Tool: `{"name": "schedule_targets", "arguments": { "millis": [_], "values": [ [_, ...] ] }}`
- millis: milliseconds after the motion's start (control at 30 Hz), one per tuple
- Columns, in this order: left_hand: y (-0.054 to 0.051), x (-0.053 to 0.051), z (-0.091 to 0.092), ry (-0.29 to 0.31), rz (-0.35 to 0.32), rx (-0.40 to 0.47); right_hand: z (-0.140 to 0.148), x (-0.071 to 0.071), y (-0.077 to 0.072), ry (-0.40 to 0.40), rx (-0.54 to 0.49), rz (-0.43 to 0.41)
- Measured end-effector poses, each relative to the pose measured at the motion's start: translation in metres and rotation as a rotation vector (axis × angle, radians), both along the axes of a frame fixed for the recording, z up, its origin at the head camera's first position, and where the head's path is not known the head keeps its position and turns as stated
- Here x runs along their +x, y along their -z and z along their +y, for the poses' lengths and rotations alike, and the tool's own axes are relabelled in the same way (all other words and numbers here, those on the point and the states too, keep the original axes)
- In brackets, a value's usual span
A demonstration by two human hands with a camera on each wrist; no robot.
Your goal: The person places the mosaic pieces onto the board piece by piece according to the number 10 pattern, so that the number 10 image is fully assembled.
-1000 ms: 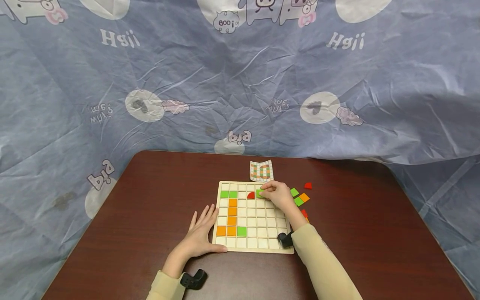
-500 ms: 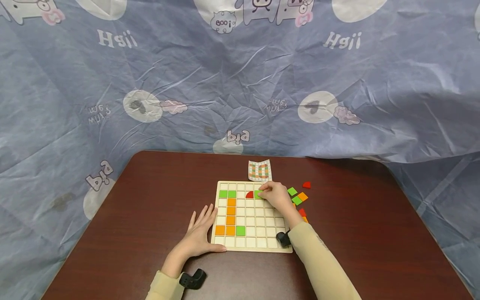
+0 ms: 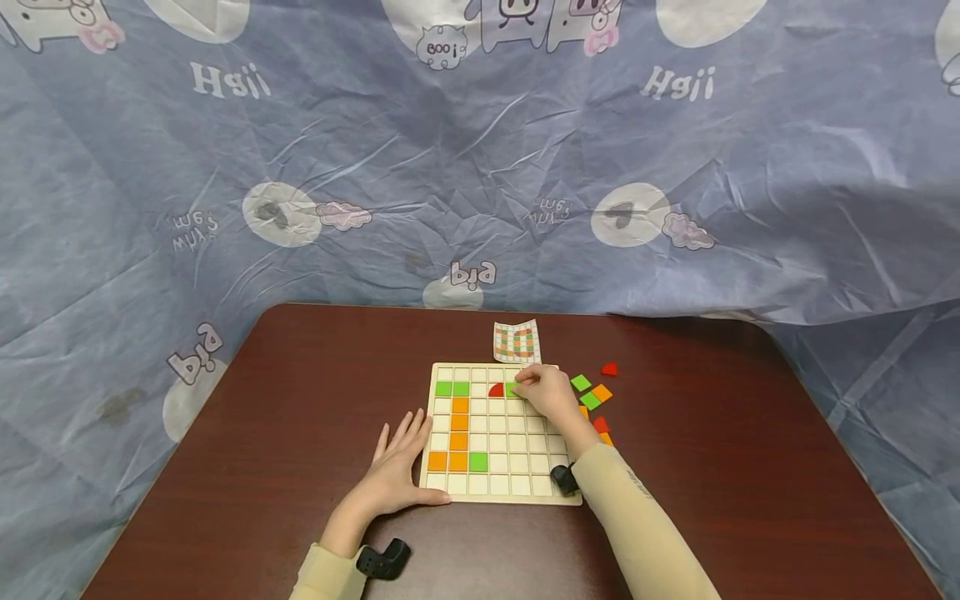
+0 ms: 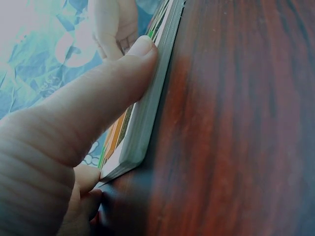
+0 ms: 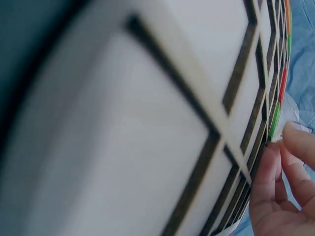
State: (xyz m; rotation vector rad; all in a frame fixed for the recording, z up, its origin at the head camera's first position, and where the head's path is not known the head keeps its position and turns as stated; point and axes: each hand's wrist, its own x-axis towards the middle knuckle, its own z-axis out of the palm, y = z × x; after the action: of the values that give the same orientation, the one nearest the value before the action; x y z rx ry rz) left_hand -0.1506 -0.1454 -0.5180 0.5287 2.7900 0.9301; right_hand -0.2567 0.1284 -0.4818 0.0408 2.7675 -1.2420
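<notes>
Blue cloth (image 3: 465, 150) hangs behind the worktop (image 3: 330, 392). The left hand (image 3: 396, 477), fingers straight and spread, rests on the board (image 3: 497, 442) at its 8 o'clock. A green tile (image 3: 511, 389) lies on the board at 9 o'clock of the nearer right hand (image 3: 547, 393), whose fingertips meet at it; pinching or pressing, I cannot tell. Loose tiles (image 3: 591, 402) lie at 3 o'clock.
</notes>
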Motion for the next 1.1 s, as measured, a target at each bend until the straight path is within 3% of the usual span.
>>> {"name": "schedule_targets", "arguments": {
  "millis": [200, 467, 733, 833, 933, 1100],
  "values": [
    [-0.001, 0.000, -0.002, -0.002, -0.002, -0.001, 0.014, -0.002, -0.005, 0.016, -0.122, -0.047],
    [-0.001, -0.001, -0.002, 0.006, -0.004, -0.008, 0.059, -0.008, -0.014, 0.057, -0.167, -0.048],
    [-0.001, -0.001, 0.000, 0.009, -0.015, -0.013, 0.123, -0.015, -0.019, 0.208, -0.167, -0.021],
    [-0.001, -0.001, 0.000, 0.007, -0.019, -0.010, 0.141, -0.015, -0.018, 0.227, -0.173, -0.034],
    [-0.001, -0.001, 0.000, 0.003, -0.020, -0.010, 0.152, -0.015, -0.017, 0.206, -0.150, -0.060],
    [0.001, 0.000, -0.001, -0.006, -0.014, -0.004, 0.153, -0.018, -0.014, 0.090, -0.036, -0.101]
  ]
}}
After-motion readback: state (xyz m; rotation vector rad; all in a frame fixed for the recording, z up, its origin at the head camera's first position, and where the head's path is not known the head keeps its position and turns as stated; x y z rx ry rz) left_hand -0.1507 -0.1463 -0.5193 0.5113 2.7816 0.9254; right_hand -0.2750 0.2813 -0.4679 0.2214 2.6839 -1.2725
